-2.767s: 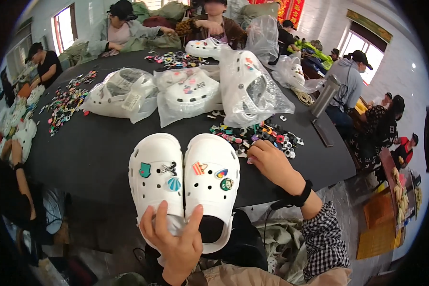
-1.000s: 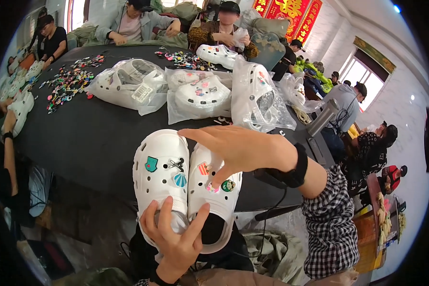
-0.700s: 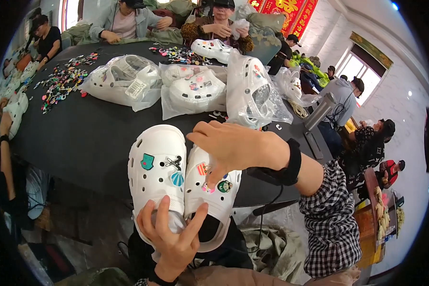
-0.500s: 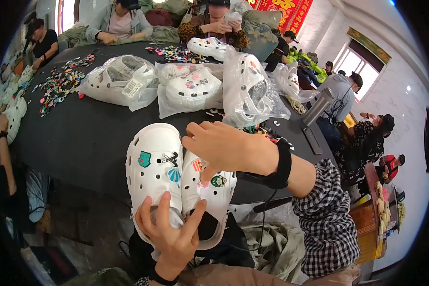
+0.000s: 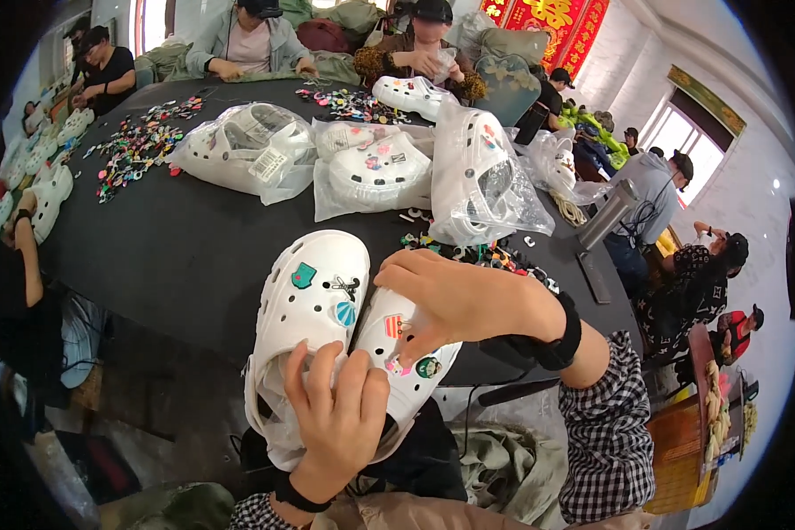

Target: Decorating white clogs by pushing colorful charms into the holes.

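Two white foam clogs, a left clog and a right clog, stand side by side with toes pointing away from me. The left one carries a teal charm, a crossed black charm and a blue shell charm. On the right one are a red-striped charm, a pink charm and a dark green round charm. My left hand grips the pair at their openings, fingers bent over the inner edges. My right hand curls over the right clog's toe, thumb near the pink charm, hiding its outer side.
Bagged white clogs lie across the black table. Piles of small colourful charms spread at the left, with more behind my right hand. A grey metal stand is at the right. People sit around the table.
The view has shifted, so the scene sits further right. The clogs tilt slightly more to the right. My left fingers have moved closer together at the openings; my right hand stays over the right clog.
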A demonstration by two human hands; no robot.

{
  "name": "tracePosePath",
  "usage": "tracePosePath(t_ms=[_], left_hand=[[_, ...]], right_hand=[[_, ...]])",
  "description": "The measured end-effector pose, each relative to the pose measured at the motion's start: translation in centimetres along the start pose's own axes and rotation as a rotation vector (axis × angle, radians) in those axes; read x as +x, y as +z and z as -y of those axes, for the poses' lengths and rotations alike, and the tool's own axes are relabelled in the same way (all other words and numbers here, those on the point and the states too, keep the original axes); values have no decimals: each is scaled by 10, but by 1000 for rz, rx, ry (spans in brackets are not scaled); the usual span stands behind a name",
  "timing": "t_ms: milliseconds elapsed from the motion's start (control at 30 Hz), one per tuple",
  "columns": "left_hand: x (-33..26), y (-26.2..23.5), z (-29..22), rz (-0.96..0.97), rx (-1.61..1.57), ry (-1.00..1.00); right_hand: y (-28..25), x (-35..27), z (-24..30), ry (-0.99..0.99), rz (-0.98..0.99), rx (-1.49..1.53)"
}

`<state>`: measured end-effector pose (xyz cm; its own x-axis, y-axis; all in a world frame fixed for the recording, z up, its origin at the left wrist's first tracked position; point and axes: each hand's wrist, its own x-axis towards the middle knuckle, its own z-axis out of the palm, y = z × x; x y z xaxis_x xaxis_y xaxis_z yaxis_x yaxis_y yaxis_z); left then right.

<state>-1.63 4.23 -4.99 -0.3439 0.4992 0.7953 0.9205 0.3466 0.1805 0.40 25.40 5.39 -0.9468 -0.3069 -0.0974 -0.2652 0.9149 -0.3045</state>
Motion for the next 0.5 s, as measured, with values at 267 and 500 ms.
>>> tracePosePath(t_ms=[267, 500], left_hand=[[-6, 5, 4, -58, -44, 26], [-18, 7, 8, -95, -54, 39]], right_hand=[[-5, 6, -5, 39, 121, -24], [-10, 15, 22, 93, 130, -123]])
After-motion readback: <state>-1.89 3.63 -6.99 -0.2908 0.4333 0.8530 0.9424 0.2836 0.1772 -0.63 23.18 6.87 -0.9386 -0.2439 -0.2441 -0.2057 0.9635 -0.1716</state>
